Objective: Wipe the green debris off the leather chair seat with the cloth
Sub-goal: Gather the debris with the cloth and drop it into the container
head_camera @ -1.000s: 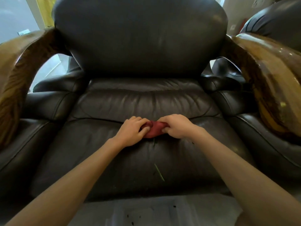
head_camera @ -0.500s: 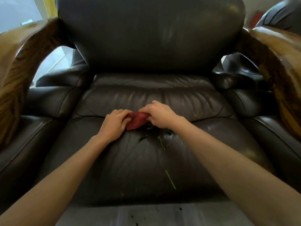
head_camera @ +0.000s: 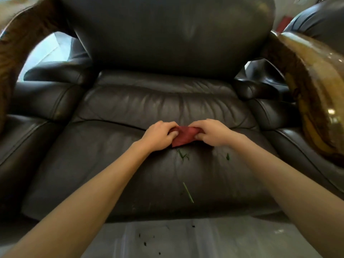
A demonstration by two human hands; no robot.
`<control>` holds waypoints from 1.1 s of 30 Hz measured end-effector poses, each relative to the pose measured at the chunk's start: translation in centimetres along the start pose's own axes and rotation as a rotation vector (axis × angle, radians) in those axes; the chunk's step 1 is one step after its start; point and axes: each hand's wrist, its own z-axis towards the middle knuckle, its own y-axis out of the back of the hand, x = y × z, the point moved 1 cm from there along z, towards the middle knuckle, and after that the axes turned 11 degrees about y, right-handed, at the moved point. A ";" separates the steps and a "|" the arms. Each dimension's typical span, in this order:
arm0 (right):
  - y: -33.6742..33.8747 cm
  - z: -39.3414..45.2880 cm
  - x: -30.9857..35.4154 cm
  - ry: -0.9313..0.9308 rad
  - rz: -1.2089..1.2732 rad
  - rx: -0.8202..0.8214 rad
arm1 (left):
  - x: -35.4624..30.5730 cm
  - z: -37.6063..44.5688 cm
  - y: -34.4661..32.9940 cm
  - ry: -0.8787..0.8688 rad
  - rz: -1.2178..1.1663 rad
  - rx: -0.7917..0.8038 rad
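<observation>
A big dark leather chair [head_camera: 167, 53] fills the view. Its seat [head_camera: 104, 164] is wide and a bit wrinkled. Two bare arms reach in from the bottom to the middle of the seat.

The left hand [head_camera: 158, 135] and the right hand [head_camera: 212, 132] are close together. Between them is a small red cloth [head_camera: 184, 136]. The cloth is bunched up and pressed down on the seat, just in front of the seam that runs across it. The left hand has its fingers curled tight on the left end of the cloth. The right hand has its fingers curled tight on the right end. Both hands hold the cloth.

Green bits lie on the seat on the near side of the cloth. A little clump of green debris [head_camera: 183, 156] sits just below the cloth. A tiny green speck [head_camera: 227, 156] lies near the right wrist. A long thin green stem [head_camera: 188, 192] lies farther down, close to the front edge of the seat, well apart from the cloth.

Shiny brown wooden arms curve up on each side of the chair, one on the left [head_camera: 22, 34] and one on the right [head_camera: 316, 86].

In front of the chair is a pale sheet [head_camera: 223, 239] on the floor. A few small dark bits [head_camera: 144, 243] are on it.
</observation>
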 end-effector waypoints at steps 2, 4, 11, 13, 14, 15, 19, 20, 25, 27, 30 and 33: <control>-0.2 -0.9 0.2 -0.042 0.021 -0.043 | -0.6 -0.3 -0.4 0.031 -0.058 0.015; -0.3 -1.8 0.7 -0.042 0.013 -0.077 | -0.9 -1.0 -0.5 0.021 -0.110 0.013; 2.8 -4.6 1.2 0.051 0.126 -0.124 | -2.0 -2.9 1.6 -0.161 -0.323 0.057; 3.4 -3.5 0.8 0.070 0.090 -0.220 | -2.3 -1.8 2.9 -0.182 -0.280 -0.016; 3.5 -2.7 0.7 0.074 0.065 -0.261 | -2.3 -1.0 3.5 -0.179 -0.242 -0.049; 3.3 -1.7 0.5 0.073 0.040 -0.293 | -2.1 -0.3 3.8 -0.169 -0.200 -0.071; 0.4 1.1 -0.2 0.036 0.021 -0.281 | 0.3 1.4 3.1 -0.091 0.004 -0.056; -0.6 1.4 -0.2 0.021 0.032 -0.262 | 0.8 1.3 2.5 -0.074 0.036 -0.044; -2.7 0.1 0.7 0.021 0.046 -0.185 | 1.8 -0.5 0.2 -0.090 -0.020 -0.091; -1.2 -0.7 1.2 0.060 0.068 -0.094 | 1.7 -1.4 0.4 -0.115 -0.076 -0.066; 1.4 -1.6 1.6 0.102 0.137 -0.011 | 1.1 -2.6 1.4 -0.159 -0.258 0.031; 2.6 -1.5 1.6 0.109 0.130 -0.080 | 0.5 -2.4 2.8 -0.187 -0.302 0.020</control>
